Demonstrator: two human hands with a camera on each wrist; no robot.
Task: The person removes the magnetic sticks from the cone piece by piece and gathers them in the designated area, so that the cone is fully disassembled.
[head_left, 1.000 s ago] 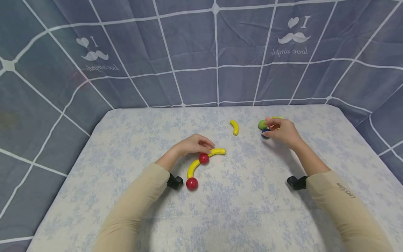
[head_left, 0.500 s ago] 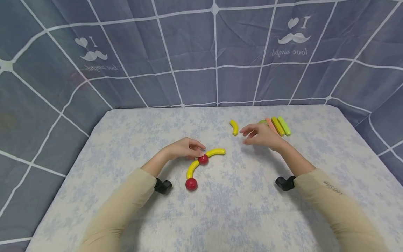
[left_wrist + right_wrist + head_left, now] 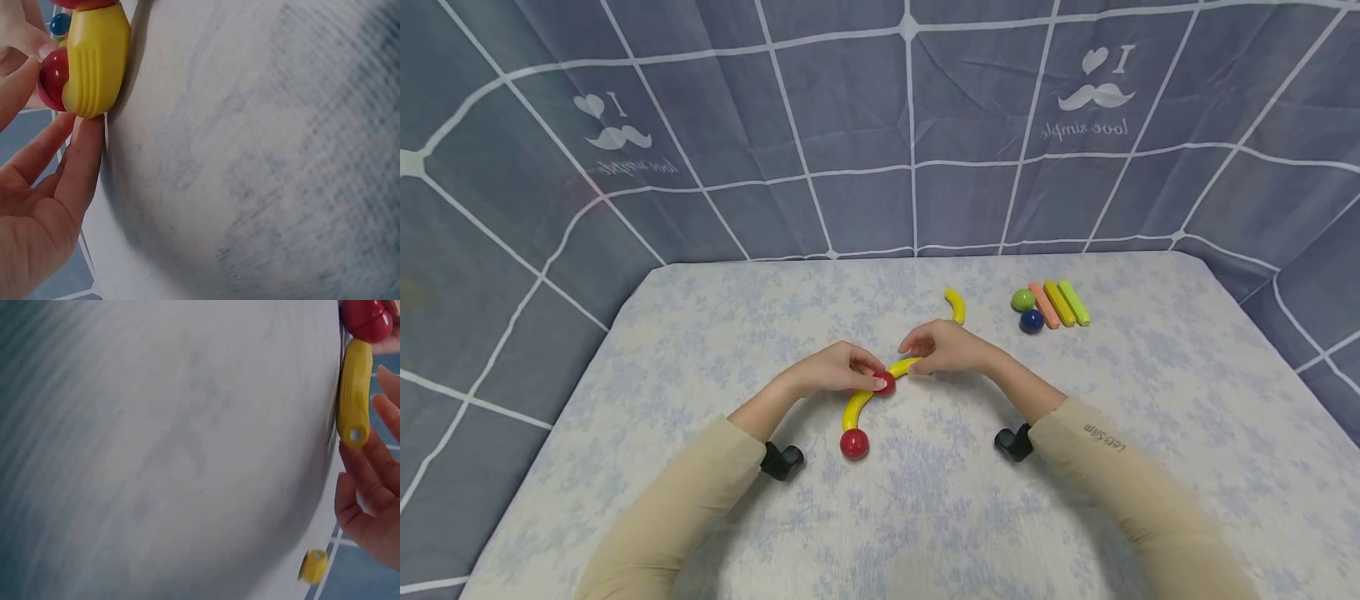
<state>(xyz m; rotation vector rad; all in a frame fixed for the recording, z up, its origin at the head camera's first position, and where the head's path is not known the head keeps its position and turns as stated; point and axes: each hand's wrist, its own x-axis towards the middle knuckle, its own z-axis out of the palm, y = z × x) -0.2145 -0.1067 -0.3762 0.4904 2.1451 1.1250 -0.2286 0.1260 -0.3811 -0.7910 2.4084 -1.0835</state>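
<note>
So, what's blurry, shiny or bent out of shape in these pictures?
Head view: fairly sharp, with soft shadow beside the left beige sleeve; the checked curtain's lines bend, perhaps from the lens, perhaps folds. Left wrist view: the floral tablecloth looks blurred, while the farther red ball has a bright glint. Right wrist view: the tablecloth is blurred too, darkening leftward.
</note>
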